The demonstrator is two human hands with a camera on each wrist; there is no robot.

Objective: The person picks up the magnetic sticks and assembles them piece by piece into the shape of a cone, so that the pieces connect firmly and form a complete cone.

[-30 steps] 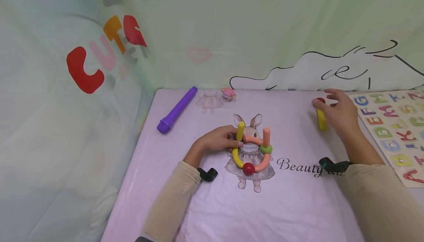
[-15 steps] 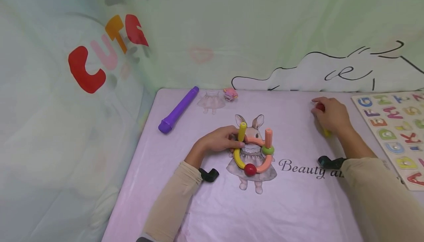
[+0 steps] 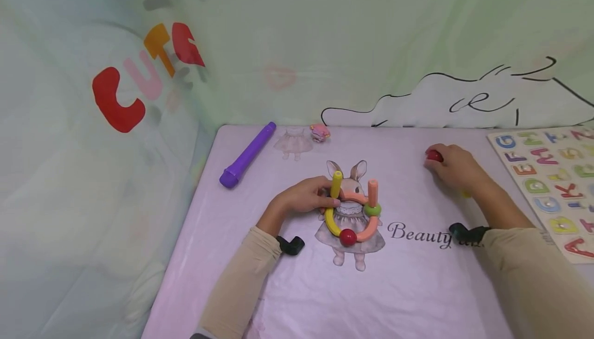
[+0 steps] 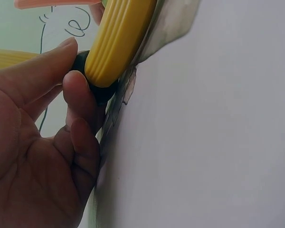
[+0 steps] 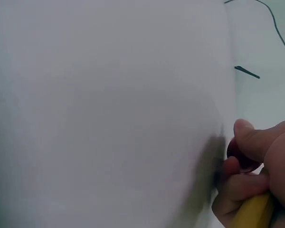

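Observation:
My left hand [image 3: 303,194] pinches a black ball [image 4: 80,62] at the left of a ring of curved yellow and orange building rods, which lies on the table. In the ring, a red ball [image 3: 348,237] sits at the near side and a green ball [image 3: 373,209] at the right. A yellow rod [image 3: 336,184] and an orange rod [image 3: 373,193] stand up from it. Off to the right, my right hand [image 3: 457,168] grips another red ball [image 3: 434,155] by thumb and fingers. A yellow rod [image 5: 252,213] shows under that palm, mostly hidden.
A purple toy microphone [image 3: 248,156] lies at the back left. Near it sits a small pink figure [image 3: 320,132]. An alphabet puzzle board [image 3: 552,189] lies at the right. Printed curtains hang behind and at the left.
My right hand has moved left and a little nearer with the red ball. Its yellow rod, plainly visible before, is now mostly under the hand. My left hand and the ring stay in place.

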